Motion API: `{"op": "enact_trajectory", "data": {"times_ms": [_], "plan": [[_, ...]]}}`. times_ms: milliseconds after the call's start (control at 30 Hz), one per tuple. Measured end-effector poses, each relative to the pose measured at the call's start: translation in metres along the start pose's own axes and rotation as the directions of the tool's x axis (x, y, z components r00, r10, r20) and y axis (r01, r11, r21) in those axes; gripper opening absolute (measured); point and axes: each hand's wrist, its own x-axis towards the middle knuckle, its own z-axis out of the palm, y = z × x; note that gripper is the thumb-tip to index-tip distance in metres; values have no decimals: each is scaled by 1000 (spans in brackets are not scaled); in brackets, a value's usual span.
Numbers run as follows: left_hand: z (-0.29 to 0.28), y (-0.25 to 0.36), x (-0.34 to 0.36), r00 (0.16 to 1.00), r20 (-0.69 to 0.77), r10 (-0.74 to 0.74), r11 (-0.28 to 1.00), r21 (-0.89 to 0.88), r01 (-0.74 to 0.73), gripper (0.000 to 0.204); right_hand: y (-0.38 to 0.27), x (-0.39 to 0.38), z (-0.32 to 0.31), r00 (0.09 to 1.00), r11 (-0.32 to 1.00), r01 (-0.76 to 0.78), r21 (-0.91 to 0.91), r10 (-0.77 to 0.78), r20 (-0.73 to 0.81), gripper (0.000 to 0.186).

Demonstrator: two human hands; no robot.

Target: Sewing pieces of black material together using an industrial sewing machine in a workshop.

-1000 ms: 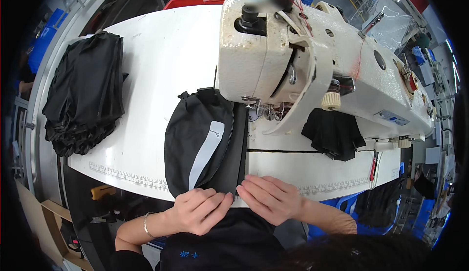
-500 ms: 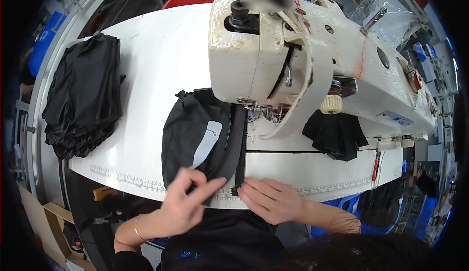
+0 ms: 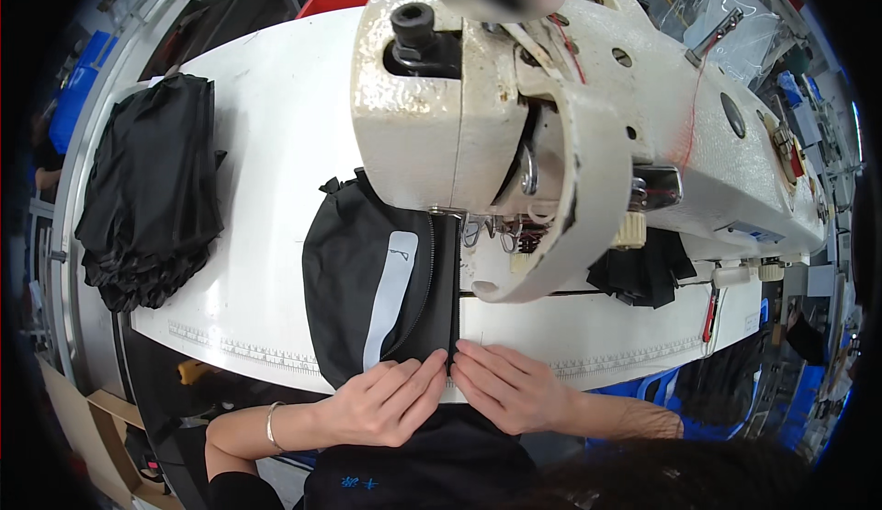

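Note:
A black fabric piece with a curved zipper and a pale grey patch lies on the white table. Its far end runs beneath the sewing machine head, by the presser foot. My left hand has its fingers pinched together on the fabric's near right edge, covering the patch's near end. Facing it, my right hand pinches the same edge, where a narrow black strip runs along the piece. The fingertips of both hands almost meet, and the cloth between them is mostly hidden.
A pile of black fabric pieces sits on the table's left side. More gathered black fabric lies under the machine arm. A small red-handled tool rests at the right, near a printed ruler scale along the front edge.
My left hand has moved right and come down onto the fabric edge, its fingers now closed. My right hand stays near its place. The view has shifted slightly, bringing the machine head nearer.

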Motion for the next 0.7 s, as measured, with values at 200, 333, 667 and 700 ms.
{"op": "enact_trajectory", "data": {"times_ms": [200, 333, 667, 700], "plan": [[3, -1, 7, 1000, 12, -1, 1000, -19, 1, 29, 2, -1, -1, 1000, 1000, 23, 6, -23, 20, 31], [3, -1, 9, 1000, 19, -2, 999, -31, 3, 31, 2, -1, -1, 999, 1000, 28, 7, -28, 28, 32], [5, -4, 9, 999, 43, -25, 996, -89, 29, 33, 2, 0, -7, 993, 995, 73, -66, -67, 99, 34], [4, -5, 11, 999, 38, -19, 994, -110, 23, 33, 3, 1, -9, 990, 992, 90, -92, -79, 116, 34]]}}
